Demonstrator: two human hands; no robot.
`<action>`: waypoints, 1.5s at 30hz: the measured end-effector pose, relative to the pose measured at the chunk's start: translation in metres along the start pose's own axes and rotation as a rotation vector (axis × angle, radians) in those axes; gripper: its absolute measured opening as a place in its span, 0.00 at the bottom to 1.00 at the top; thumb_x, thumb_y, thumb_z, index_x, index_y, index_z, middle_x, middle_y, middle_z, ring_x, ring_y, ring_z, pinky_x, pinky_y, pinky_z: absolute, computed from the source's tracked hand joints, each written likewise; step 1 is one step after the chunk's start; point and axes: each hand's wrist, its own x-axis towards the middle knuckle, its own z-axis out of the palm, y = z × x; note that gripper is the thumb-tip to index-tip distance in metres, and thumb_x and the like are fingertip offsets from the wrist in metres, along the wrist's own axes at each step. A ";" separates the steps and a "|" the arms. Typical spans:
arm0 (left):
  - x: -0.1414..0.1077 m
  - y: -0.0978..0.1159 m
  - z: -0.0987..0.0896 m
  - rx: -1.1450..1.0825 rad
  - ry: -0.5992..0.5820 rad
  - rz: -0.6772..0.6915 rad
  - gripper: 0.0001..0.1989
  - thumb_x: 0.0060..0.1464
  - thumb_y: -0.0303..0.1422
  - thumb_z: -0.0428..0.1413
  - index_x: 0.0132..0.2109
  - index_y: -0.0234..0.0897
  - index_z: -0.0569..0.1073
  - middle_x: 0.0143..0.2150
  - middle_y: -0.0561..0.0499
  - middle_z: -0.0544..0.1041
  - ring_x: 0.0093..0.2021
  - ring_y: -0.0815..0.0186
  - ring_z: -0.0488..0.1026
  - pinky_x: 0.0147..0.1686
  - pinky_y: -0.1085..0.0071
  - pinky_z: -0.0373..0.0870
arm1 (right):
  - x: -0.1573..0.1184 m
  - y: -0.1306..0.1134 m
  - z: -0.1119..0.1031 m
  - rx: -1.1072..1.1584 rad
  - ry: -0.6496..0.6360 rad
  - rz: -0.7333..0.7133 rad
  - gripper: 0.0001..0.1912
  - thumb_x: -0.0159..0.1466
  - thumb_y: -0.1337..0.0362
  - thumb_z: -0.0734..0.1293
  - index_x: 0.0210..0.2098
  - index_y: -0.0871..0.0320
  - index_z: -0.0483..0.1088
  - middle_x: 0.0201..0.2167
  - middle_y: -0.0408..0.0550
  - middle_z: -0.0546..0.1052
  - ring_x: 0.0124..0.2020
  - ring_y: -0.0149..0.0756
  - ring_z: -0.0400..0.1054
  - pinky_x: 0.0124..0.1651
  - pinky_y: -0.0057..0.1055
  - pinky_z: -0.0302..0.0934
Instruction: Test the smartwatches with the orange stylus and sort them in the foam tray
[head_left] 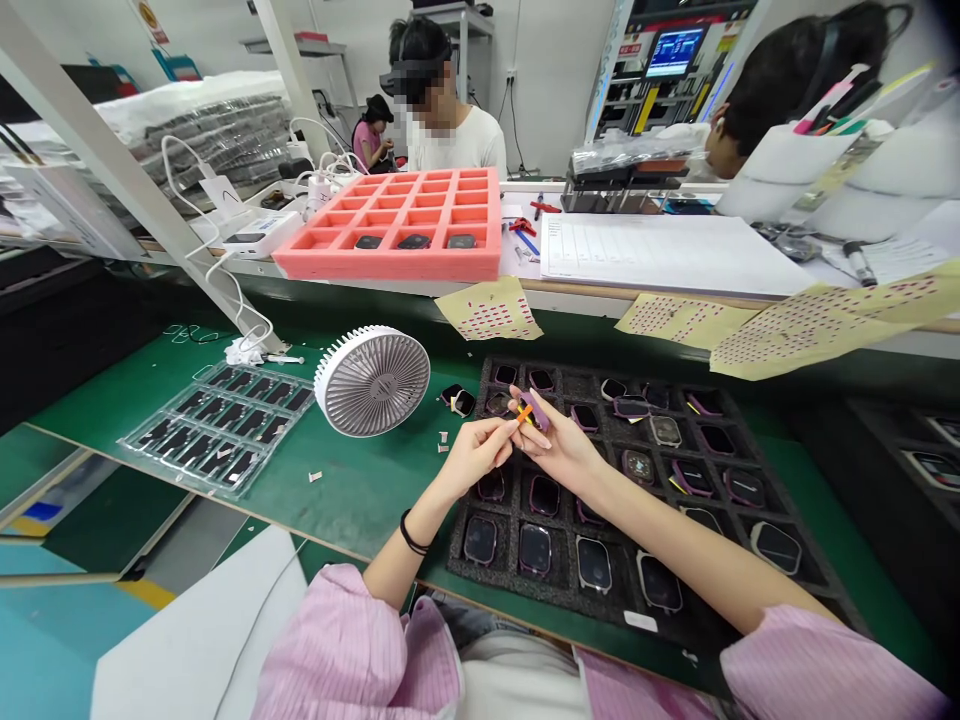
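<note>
My right hand (pixel 559 445) is closed around a purple watch case (pixel 535 408), held above the black foam tray (pixel 517 545). Beside it, my left hand (pixel 476 458) pinches a small orange strip (pixel 524 413) that lies against the case; I cannot tell whether it is a tool or a tab. A bit of yellow shows behind the strip, between the fingers. Underneath, the tray's pockets hold several square smartwatches (pixel 535 549), some with purple frames and some silver. My fingers hide part of the case.
Left of my hands stands a round white fan (pixel 379 382). Farther left lies a clear plastic tray (pixel 247 465) of black parts. Two watches (pixel 458 400) rest near the foam tray. A pink foam tray (pixel 390 262) sits on the shelf, and a co-worker (pixel 465 135) sits beyond it.
</note>
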 end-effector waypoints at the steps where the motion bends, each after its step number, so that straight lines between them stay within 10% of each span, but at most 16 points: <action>1: 0.000 -0.002 0.000 -0.022 -0.003 -0.007 0.25 0.54 0.54 0.52 0.29 0.33 0.70 0.14 0.61 0.58 0.13 0.79 0.47 0.15 0.78 0.43 | 0.000 0.000 0.000 0.006 -0.005 0.000 0.07 0.61 0.58 0.69 0.36 0.54 0.77 0.26 0.38 0.78 0.11 0.18 0.45 0.19 0.23 0.55; 17: 0.014 -0.011 0.007 0.134 0.166 0.171 0.17 0.61 0.45 0.50 0.32 0.36 0.65 0.21 0.57 0.66 0.22 0.74 0.61 0.26 0.77 0.58 | 0.000 0.012 -0.008 -0.447 0.080 -0.372 0.21 0.59 0.53 0.69 0.51 0.51 0.69 0.32 0.41 0.75 0.18 0.25 0.64 0.17 0.24 0.50; 23: 0.000 -0.012 -0.029 0.187 0.308 0.094 0.18 0.58 0.46 0.51 0.30 0.36 0.63 0.20 0.60 0.57 0.20 0.76 0.53 0.22 0.77 0.52 | 0.041 -0.033 -0.066 -0.828 0.348 -0.709 0.22 0.65 0.50 0.60 0.54 0.52 0.63 0.42 0.49 0.78 0.21 0.29 0.68 0.20 0.26 0.55; 28: -0.014 -0.019 -0.057 0.376 0.321 0.027 0.17 0.59 0.43 0.50 0.28 0.36 0.64 0.19 0.59 0.61 0.21 0.73 0.58 0.25 0.76 0.57 | 0.068 -0.060 -0.116 -1.455 0.662 -0.627 0.22 0.65 0.56 0.58 0.53 0.61 0.66 0.37 0.56 0.80 0.32 0.44 0.75 0.40 0.39 0.64; 45: -0.041 -0.034 -0.088 0.891 0.356 -0.182 0.14 0.59 0.40 0.48 0.27 0.39 0.62 0.20 0.57 0.62 0.22 0.67 0.62 0.27 0.74 0.53 | 0.039 -0.113 -0.162 -2.102 0.838 -0.330 0.17 0.64 0.56 0.63 0.36 0.65 0.75 0.41 0.68 0.75 0.48 0.60 0.65 0.45 0.49 0.57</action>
